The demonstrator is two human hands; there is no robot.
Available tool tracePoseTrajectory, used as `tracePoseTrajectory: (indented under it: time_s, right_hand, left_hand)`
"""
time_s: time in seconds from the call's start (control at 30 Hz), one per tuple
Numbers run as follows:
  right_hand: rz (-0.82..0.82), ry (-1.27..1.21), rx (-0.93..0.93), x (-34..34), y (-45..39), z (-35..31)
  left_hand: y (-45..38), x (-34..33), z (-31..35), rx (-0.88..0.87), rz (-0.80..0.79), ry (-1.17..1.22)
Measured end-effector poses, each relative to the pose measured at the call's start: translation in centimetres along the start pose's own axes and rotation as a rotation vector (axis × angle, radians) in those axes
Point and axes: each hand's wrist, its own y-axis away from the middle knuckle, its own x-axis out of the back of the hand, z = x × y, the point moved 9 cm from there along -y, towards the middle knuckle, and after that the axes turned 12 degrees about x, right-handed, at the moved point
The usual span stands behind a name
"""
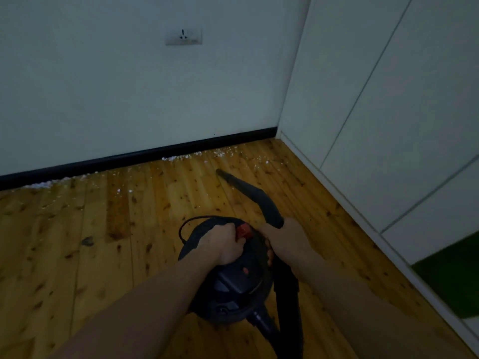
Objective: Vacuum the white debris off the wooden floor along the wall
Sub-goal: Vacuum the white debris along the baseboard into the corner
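Debris (pixel 178 158), white, lies along the black skirting at 12 o'clock. My left hand (pixel 225 243) grasps the canister vacuum (pixel 233 281) handle; my right hand (pixel 286 240) grasps the nozzle wand (pixel 248 191). I'd sweep the tip low, slowly, against the skirting.

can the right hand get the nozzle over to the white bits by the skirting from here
Probably yes. The right hand grips the nozzle, its tip points at the white bits, and only bare floor lies between them.
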Motion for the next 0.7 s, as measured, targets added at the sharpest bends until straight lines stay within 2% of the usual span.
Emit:
tracePoseTrajectory:
  time_s: [0.17,0.43,0.7]
  right_hand:
    - [0.071,0.007,-0.033,2.6,0.5,0.6]
    - [0.201,-0.082,-0.152,9.8,-0.6,2.9]
    - [0.280,-0.096,-0.170,10.4,-2.6,3.3]
  left_hand:
    - [0.1,0.1,0.0,0.120,0.002,0.058]
    - [-0.3,1.5,1.8,0.109,0.179,0.009]
    - [-2.8,2.1,2.2,0.087,0.179,0.006]
